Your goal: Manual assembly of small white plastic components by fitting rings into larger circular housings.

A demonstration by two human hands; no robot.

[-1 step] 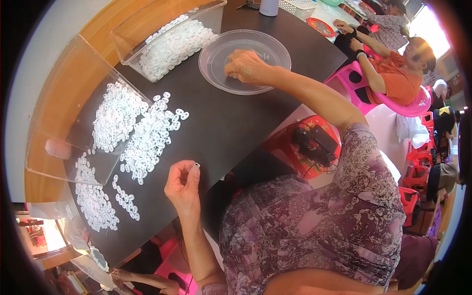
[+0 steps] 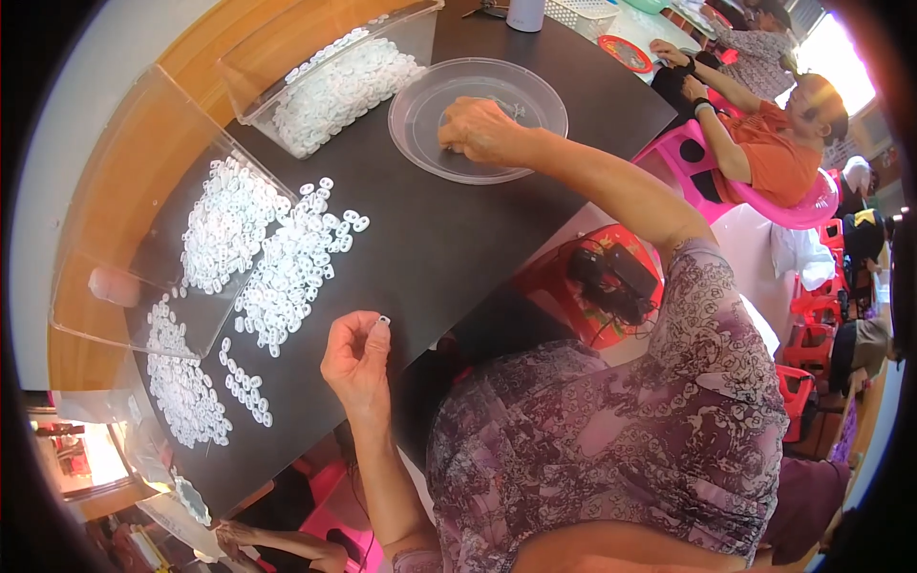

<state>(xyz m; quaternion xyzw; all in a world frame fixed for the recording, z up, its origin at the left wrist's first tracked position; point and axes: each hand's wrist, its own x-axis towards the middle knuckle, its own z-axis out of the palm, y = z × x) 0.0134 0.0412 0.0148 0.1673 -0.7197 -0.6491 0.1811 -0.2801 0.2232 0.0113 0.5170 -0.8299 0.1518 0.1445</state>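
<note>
My left hand (image 2: 358, 358) is closed in a pinch over the table's near edge, with a small whitish piece (image 2: 384, 320) between thumb and forefinger; its exact kind is too small to tell. In the round clear plastic tray (image 2: 413, 143), my right hand (image 2: 478, 131) reaches down with its fingers drawn together. Whatever those fingertips hold, if anything, is hidden. A few tiny clear bits (image 2: 516, 111) lie in the tray beyond that hand. Left of the tray, many small white oval pieces with two holes each lie in a heap (image 2: 287, 272) on the dark table.
A clear bin (image 2: 239, 81) full of white pieces (image 2: 339, 100) stands at the back. Another clear bin (image 2: 100, 215) lies at the left with pieces at its mouth. A purple-grey cup (image 2: 525, 13) is at the far edge. A person in orange (image 2: 783, 153) sits at the right.
</note>
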